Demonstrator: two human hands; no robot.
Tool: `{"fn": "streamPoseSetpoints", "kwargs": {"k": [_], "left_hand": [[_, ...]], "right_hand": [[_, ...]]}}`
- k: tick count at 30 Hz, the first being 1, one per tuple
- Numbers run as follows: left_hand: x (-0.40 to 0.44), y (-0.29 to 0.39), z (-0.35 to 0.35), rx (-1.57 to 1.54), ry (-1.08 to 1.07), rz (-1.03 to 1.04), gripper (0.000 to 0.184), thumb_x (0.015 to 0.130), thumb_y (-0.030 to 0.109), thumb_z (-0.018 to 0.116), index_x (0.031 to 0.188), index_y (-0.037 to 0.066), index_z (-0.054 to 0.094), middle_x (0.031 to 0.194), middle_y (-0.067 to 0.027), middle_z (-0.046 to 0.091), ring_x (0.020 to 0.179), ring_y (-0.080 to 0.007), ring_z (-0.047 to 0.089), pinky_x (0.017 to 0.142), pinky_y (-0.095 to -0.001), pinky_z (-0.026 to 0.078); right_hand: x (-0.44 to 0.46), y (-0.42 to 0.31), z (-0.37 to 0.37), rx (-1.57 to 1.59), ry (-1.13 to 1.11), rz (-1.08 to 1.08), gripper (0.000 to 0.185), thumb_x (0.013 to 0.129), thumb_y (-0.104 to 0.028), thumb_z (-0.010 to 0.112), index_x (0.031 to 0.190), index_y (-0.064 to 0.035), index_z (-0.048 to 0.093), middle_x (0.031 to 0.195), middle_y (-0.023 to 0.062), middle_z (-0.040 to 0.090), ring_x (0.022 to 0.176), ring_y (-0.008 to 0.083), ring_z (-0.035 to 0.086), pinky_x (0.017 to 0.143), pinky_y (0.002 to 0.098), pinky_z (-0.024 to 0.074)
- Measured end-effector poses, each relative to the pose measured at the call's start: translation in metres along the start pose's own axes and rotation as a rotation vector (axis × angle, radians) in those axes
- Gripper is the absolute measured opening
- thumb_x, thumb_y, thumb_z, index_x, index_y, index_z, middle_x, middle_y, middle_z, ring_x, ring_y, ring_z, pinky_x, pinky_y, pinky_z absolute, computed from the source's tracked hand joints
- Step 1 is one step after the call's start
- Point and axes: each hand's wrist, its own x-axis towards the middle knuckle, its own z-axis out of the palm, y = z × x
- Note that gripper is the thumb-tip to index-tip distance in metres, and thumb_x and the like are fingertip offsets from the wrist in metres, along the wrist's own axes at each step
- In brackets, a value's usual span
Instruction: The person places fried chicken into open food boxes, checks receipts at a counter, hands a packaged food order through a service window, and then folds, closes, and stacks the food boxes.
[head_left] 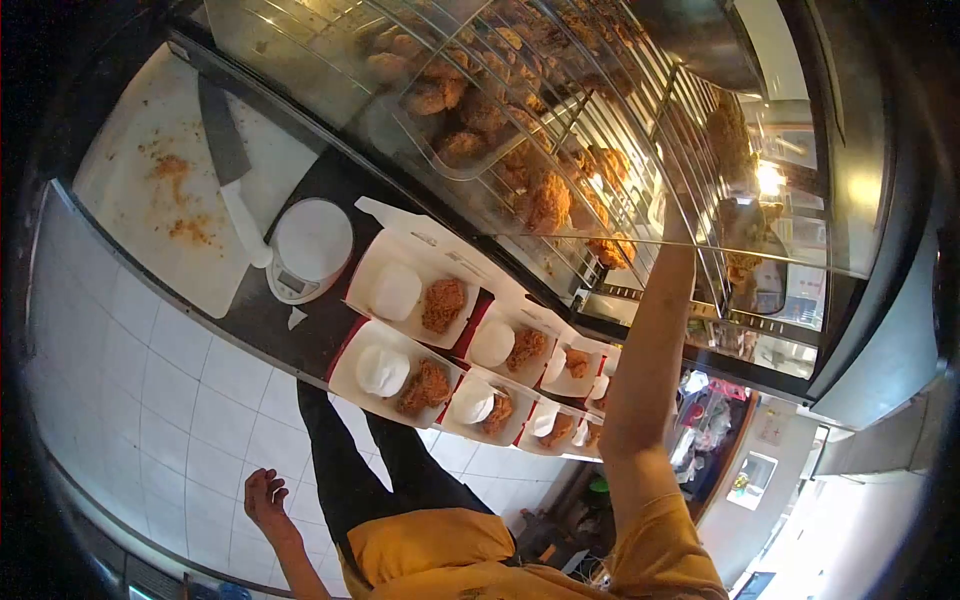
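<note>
My left hand (266, 497) hangs low beside my legs, its fingers loosely bent and apart, holding nothing. My right arm reaches into a lit glass warming cabinet (630, 265). Inside, my right hand (682, 165) is seen only dimly behind glass and wire rack bars, so its grip is hidden. Fried chicken pieces (548, 203) lie on the racks near it. Below the cabinet stand several open food boxes (352, 362) in two rows. A piece of fried chicken (441, 305) and a rounded white bundle (395, 291) sit in the nearest back box.
A white cutting board (120, 200) with crumbs is at the left of the counter. Across it lies a knife (226, 145), its white handle beside a round kitchen scale (312, 240). Tiled floor (190, 400) shows below the counter edge.
</note>
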Motion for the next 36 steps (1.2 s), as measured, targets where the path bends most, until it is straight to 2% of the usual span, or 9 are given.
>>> {"fn": "streamPoseSetpoints", "kwargs": {"k": [5, 12, 16, 22, 27, 36], "left_hand": [[0.009, 0.006, 0.003, -0.008, 0.003, -0.034, 0.02, 0.096, 0.025, 0.062, 0.106, 0.007, 0.065, 0.096, -0.0058, 0.068, 0.079, -0.0127, 0.062, 0.066, -0.0255, 0.049], [0.017, 0.023, 0.007, 0.042, -0.029, 0.01, 0.02, 0.096, 0.025, 0.061, 0.106, 0.008, 0.065, 0.096, -0.0048, 0.068, 0.081, -0.0132, 0.061, 0.069, -0.0266, 0.048], [0.012, 0.024, 0.007, 0.071, -0.002, 0.01, 0.021, 0.096, 0.025, 0.06, 0.107, 0.008, 0.065, 0.098, -0.0048, 0.067, 0.083, -0.0134, 0.06, 0.071, -0.0273, 0.047], [0.007, 0.018, 0.003, 0.038, 0.018, -0.034, 0.021, 0.096, 0.023, 0.058, 0.108, 0.007, 0.065, 0.099, -0.0049, 0.066, 0.084, -0.0141, 0.06, 0.072, -0.0277, 0.047], [0.007, 0.016, 0.006, 0.032, 0.024, -0.042, 0.02, 0.096, 0.022, 0.06, 0.108, 0.007, 0.065, 0.099, -0.0053, 0.067, 0.083, -0.0141, 0.061, 0.072, -0.028, 0.047], [0.003, 0.002, -0.013, 0.057, 0.079, -0.029, 0.019, 0.095, 0.022, 0.062, 0.107, 0.008, 0.066, 0.098, -0.0049, 0.067, 0.083, -0.0143, 0.062, 0.071, -0.0285, 0.047]], "right_hand": [[-0.016, 0.004, -0.002, -0.016, 0.003, 0.026, 0.069, 0.089, -0.05, 0.065, 0.138, -0.0037, 0.05, 0.124, 0.0192, 0.062, 0.106, 0.0333, 0.062, 0.092, 0.0451, 0.0505], [-0.012, -0.04, 0.027, -0.058, -0.016, -0.01, 0.067, 0.089, -0.049, 0.065, 0.136, -0.0039, 0.052, 0.122, 0.0185, 0.063, 0.104, 0.0329, 0.063, 0.091, 0.0452, 0.0512], [-0.02, -0.035, 0.017, -0.062, -0.025, 0.005, 0.065, 0.089, -0.049, 0.065, 0.134, -0.004, 0.053, 0.121, 0.0181, 0.064, 0.102, 0.0327, 0.064, 0.09, 0.0452, 0.0515], [-0.021, -0.013, 0.01, -0.047, -0.016, 0.05, 0.063, 0.088, -0.048, 0.066, 0.132, -0.0042, 0.055, 0.118, 0.0175, 0.065, 0.1, 0.0324, 0.064, 0.089, 0.0453, 0.052], [-0.01, -0.032, 0.024, -0.049, -0.024, 0.021, 0.061, 0.088, -0.047, 0.066, 0.131, -0.0043, 0.057, 0.117, 0.017, 0.066, 0.099, 0.0322, 0.065, 0.088, 0.0453, 0.0525], [-0.047, -0.051, 0.007, -0.044, -0.022, -0.029, 0.058, 0.088, -0.046, 0.067, 0.127, -0.0046, 0.059, 0.113, 0.0161, 0.067, 0.096, 0.0318, 0.066, 0.087, 0.0454, 0.0533]]}}
